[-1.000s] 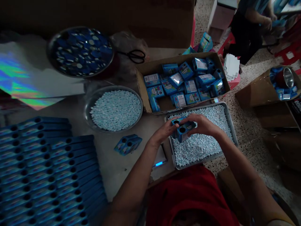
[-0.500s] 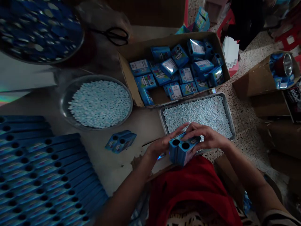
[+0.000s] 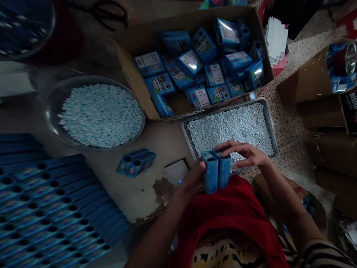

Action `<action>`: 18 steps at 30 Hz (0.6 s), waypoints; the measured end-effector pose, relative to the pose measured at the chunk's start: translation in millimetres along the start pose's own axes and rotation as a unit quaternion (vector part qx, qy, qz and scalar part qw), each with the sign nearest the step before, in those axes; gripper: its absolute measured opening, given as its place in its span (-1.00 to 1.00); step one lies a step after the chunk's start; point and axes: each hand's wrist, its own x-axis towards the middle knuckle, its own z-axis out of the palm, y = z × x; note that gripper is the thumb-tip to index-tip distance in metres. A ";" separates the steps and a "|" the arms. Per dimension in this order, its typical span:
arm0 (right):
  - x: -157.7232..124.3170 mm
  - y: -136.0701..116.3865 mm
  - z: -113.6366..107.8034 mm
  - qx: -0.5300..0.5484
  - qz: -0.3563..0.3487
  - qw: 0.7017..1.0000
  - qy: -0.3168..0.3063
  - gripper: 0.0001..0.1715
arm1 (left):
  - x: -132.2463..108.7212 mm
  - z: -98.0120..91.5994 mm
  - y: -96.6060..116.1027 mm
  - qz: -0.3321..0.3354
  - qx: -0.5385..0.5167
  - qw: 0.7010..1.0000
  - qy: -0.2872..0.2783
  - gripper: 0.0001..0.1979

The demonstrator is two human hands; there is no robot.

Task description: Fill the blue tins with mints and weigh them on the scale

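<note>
Two small blue candy boxes (image 3: pixel 211 175) stand upright side by side in front of the red apron. My left hand (image 3: pixel 192 178) is closed around them from the left, its fingers partly hidden behind them. My right hand (image 3: pixel 247 154) is at their upper right, with fingers stretched over the far top edge and the thumb spread away from the right box. Just beyond the hands lies a metal tray (image 3: pixel 186 134) of small pale blue and white candies (image 3: pixel 231 124). Another pair of blue boxes with round holes (image 3: pixel 136 162) lies on the table to the left.
A cardboard carton (image 3: pixel 128 80) holds several filled-looking blue boxes. Left of it sits a metal bowl (image 3: pixel 52 128) of pale candies. Rows of blue boxes with round holes (image 3: pixel 55 208) cover the near left. Black scissors (image 3: pixel 110 15) lie at the back; cardboard cartons (image 3: pixel 318 126) stand right.
The two boxes have turned so their narrow sides face me. My right hand's fingers have opened out from gripping them. The view has shifted, uncovering a small white-topped object on the table.
</note>
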 end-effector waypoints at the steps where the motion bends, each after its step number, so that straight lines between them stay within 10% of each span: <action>1: -4.2 4.4 4.5 0.021 0.029 0.999 0.020 -0.24 | 5.2 -2.4 2.5 -0.002 0.034 0.999 0.021 -0.07; 8: -3.7 47.4 68.2 -0.070 0.142 0.953 0.258 0.67 | 20.1 7.8 -4.9 0.071 0.127 0.982 0.120 0.19; 12: -4.0 63.4 70.2 -0.126 0.129 0.939 0.295 0.39 | 11.5 14.9 -11.9 0.122 0.153 0.971 0.137 0.01; 18: -10.9 86.6 62.2 -0.090 0.112 0.961 0.235 0.31 | 7.1 -2.2 -12.6 0.021 0.102 0.994 0.016 0.03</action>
